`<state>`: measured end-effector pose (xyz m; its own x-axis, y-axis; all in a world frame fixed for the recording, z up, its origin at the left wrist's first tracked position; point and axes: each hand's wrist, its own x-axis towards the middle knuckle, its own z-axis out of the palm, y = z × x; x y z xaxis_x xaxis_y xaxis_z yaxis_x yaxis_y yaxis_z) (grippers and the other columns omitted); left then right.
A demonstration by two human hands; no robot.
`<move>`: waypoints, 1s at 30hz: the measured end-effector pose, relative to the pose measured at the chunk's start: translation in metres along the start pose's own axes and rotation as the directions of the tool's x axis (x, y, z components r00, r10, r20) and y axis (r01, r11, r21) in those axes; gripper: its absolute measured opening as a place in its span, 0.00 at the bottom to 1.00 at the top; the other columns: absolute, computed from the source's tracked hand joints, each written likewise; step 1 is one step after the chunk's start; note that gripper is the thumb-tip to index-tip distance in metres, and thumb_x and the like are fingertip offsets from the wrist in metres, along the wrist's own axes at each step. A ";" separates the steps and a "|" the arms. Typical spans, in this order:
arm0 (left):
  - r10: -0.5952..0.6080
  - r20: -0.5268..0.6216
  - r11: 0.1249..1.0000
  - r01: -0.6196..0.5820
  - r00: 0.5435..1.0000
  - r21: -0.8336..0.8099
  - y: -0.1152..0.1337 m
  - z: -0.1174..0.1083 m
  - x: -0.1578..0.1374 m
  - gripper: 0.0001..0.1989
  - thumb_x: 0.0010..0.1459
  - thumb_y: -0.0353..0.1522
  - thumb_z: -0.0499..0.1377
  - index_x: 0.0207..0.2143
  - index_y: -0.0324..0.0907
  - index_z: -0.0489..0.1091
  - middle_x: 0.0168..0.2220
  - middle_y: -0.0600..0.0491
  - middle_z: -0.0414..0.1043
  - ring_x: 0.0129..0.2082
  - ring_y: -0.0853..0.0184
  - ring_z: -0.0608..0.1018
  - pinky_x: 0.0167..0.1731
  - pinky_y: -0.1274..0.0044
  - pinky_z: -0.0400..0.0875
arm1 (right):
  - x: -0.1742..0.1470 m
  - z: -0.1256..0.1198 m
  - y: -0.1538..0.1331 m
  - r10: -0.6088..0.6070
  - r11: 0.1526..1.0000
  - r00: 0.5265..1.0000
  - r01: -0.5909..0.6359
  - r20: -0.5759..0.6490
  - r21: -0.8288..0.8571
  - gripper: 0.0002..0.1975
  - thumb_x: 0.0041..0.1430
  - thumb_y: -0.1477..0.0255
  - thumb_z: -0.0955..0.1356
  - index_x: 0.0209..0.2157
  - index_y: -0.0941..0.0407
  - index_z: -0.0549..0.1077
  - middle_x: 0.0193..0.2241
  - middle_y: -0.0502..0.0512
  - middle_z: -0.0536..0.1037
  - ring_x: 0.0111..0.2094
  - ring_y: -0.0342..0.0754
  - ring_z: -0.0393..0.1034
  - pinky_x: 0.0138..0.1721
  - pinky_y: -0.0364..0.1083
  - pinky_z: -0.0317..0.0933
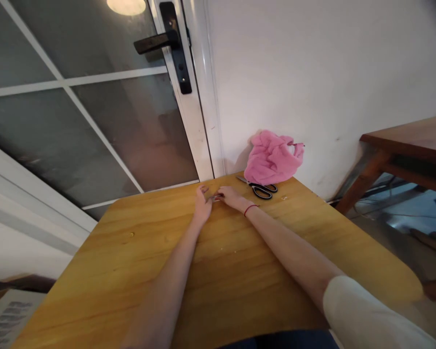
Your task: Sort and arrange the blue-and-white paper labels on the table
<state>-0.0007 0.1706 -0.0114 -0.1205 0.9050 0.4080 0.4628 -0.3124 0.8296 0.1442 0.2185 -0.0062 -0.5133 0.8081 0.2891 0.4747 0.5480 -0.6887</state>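
Observation:
My left hand (202,204) and my right hand (231,196) meet over the far part of the wooden table (160,266). Between them is a small, slim, shiny tool (215,197) with a dark red part, too small to name surely. My right fingers are closed around its right end. My left hand has curled fingers, and its thumb side closes on the other end. A red cord circles my right wrist. Beyond that hand, to the right, lie scissors (262,190) with black handles, their blades pointing left. A pink plush cloth (274,157) partly covers them.
A white-framed glass door (131,121) with a black handle (154,43) stands behind the table, next to a white wall (312,72). Tiny bits (132,234) lie on the tabletop. A brown table (410,138) is at right; a printed box (10,317) sits at lower left.

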 end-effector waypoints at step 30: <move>0.147 -0.294 0.956 -0.059 0.944 0.289 -0.008 -0.170 -0.101 0.10 0.54 0.26 0.50 0.40 0.42 0.62 0.31 0.54 0.69 0.36 0.66 0.73 0.39 0.73 0.65 | -0.109 -0.024 -0.096 -0.091 0.984 0.803 -0.018 0.588 0.177 0.08 0.51 0.67 0.69 0.31 0.56 0.78 0.29 0.50 0.79 0.29 0.42 0.70 0.29 0.38 0.59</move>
<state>-0.1414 0.0321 0.0058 -0.3043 0.7237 0.6194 0.7031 -0.2681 0.6586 0.1716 0.0831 0.0442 -0.8763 0.4720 -0.0962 0.3499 0.4866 -0.8005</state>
